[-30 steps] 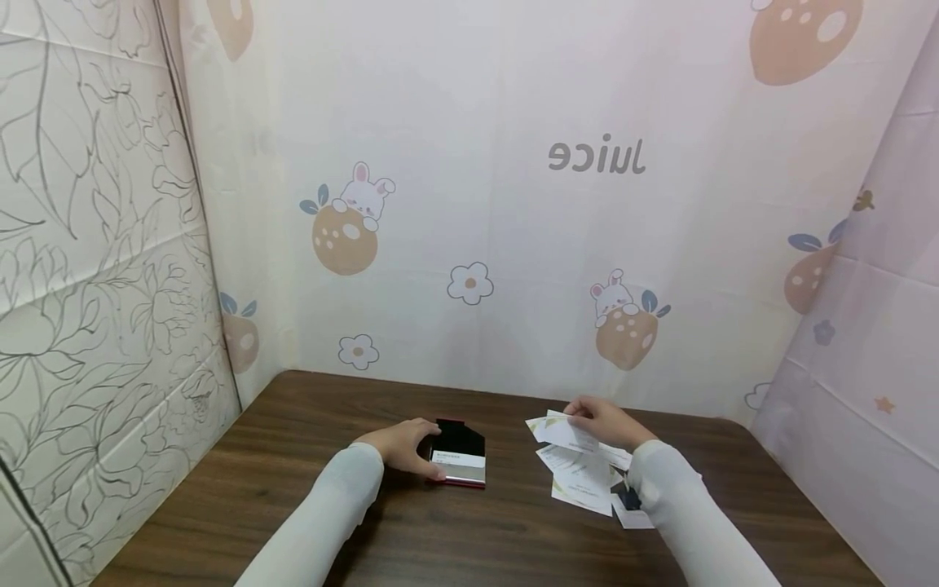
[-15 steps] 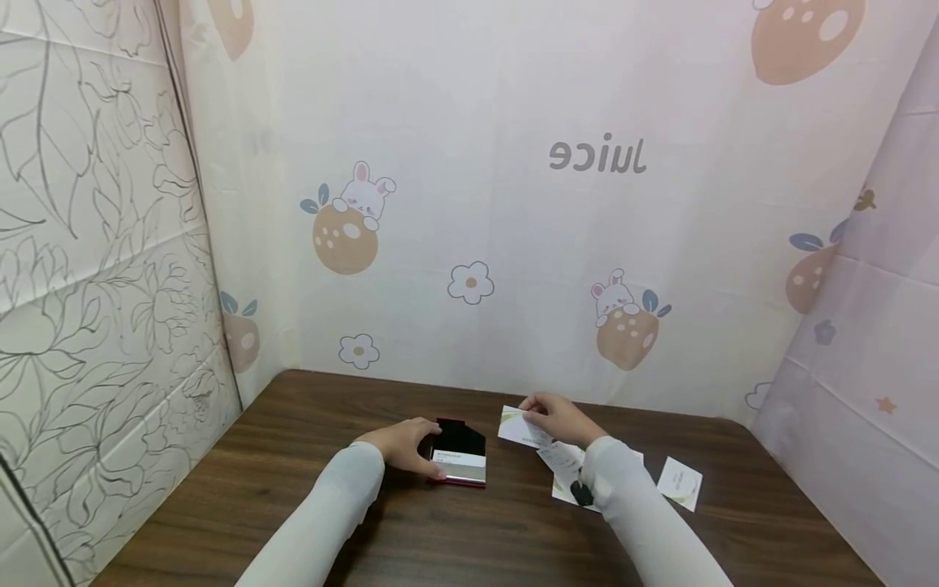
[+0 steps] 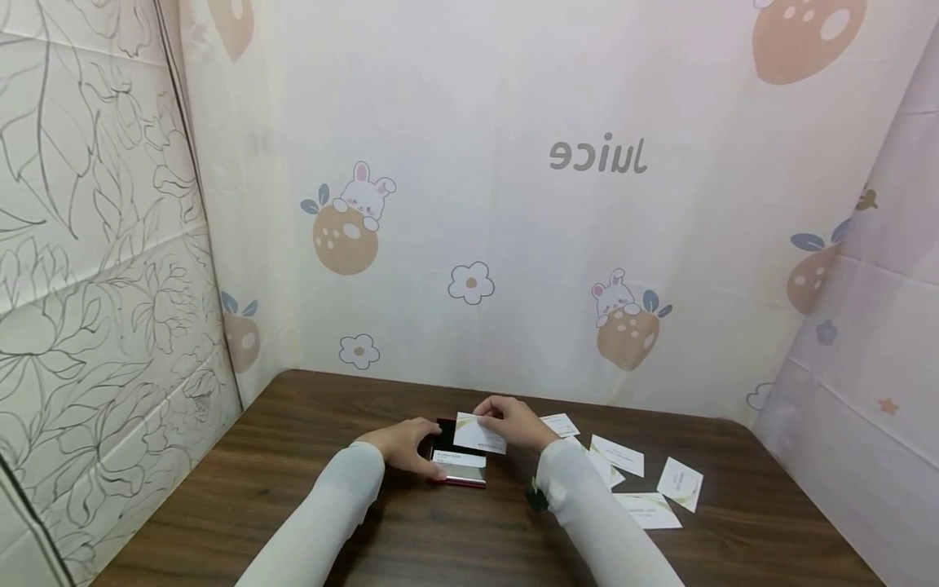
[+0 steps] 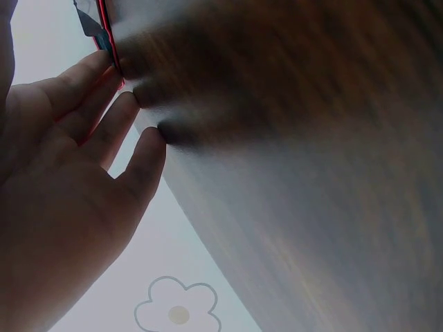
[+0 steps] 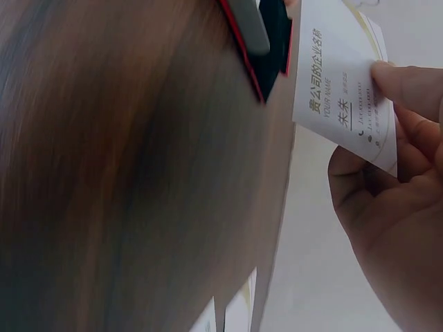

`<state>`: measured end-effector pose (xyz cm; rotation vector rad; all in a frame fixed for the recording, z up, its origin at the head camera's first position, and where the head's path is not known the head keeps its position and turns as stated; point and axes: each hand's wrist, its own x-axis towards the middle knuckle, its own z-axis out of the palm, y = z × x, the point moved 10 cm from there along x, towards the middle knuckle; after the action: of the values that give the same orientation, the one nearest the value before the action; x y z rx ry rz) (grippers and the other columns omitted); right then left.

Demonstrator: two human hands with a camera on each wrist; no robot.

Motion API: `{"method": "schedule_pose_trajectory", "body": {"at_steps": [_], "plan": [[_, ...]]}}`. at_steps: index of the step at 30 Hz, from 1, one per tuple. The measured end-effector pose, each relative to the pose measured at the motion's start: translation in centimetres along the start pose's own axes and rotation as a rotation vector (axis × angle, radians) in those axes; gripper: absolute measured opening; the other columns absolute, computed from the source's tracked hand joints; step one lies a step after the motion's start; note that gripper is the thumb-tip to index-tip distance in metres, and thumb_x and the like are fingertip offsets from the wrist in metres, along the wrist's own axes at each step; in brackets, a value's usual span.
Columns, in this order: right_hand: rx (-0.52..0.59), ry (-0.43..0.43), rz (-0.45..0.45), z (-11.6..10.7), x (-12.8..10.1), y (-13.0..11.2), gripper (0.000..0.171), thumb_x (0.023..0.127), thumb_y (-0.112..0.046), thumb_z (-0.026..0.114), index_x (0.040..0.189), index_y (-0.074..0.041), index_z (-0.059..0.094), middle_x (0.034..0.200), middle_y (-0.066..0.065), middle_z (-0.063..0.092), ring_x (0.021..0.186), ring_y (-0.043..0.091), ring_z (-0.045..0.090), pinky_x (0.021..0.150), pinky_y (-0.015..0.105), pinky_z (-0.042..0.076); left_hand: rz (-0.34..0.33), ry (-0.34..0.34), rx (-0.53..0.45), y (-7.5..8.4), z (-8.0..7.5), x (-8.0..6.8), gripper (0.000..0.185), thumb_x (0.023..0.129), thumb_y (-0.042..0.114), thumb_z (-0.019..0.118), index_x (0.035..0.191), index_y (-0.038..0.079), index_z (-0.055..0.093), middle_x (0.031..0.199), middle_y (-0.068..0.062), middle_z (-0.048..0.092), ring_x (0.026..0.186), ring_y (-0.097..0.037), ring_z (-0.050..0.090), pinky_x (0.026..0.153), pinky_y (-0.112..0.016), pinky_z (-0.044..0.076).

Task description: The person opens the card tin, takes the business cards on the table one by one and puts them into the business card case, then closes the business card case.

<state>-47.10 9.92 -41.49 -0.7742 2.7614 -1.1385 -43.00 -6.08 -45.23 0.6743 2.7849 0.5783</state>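
One card case (image 3: 460, 456), two hands, and six cards: one held (image 3: 479, 433), five loose (image 3: 618, 455).

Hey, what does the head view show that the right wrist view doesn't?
Only the head view shows the left hand resting against the open card case, plus the loose cards scattered on the table to the right and the printed curtain behind.

Only the right wrist view shows the print on the held card, including "YOUR NAME", and the fingers pinching its edge up close.

Both show the right hand holding one card just above the red-edged case on the dark wood table.
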Motion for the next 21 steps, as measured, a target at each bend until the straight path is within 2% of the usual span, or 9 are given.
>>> {"method": "schedule_pose_trajectory", "body": {"at_steps": [9, 21], "plan": [[-0.01, -0.026, -0.061, 2.1, 0.5, -2.1, 0.009, 0.1, -0.016, 0.064, 0.105, -0.012, 0.069, 0.09, -0.003, 0.062, 0.083, 0.014, 0.055, 0.076, 0.034, 0.048, 0.018, 0.007, -0.001, -0.1, -0.1, 0.1, 0.091, 0.078, 0.058, 0.079, 0.146, 0.005, 0.048, 0.145, -0.01, 0.049, 0.134, -0.026, 0.046, 0.107, -0.045, 0.04], [-0.022, -0.066, -0.058, 3.6, 0.8, -2.5, 0.009, 0.1, -0.016, 0.063, 0.105, -0.012, 0.069, 0.09, -0.004, 0.062, 0.082, 0.012, 0.055, 0.075, 0.032, 0.048, 0.032, 0.011, -0.028, -0.4, 0.1, 0.4, 0.083, 0.077, 0.058, 0.08, 0.136, 0.006, 0.054, 0.137, -0.007, 0.054, 0.124, -0.022, 0.051, 0.102, -0.042, 0.044]]}}
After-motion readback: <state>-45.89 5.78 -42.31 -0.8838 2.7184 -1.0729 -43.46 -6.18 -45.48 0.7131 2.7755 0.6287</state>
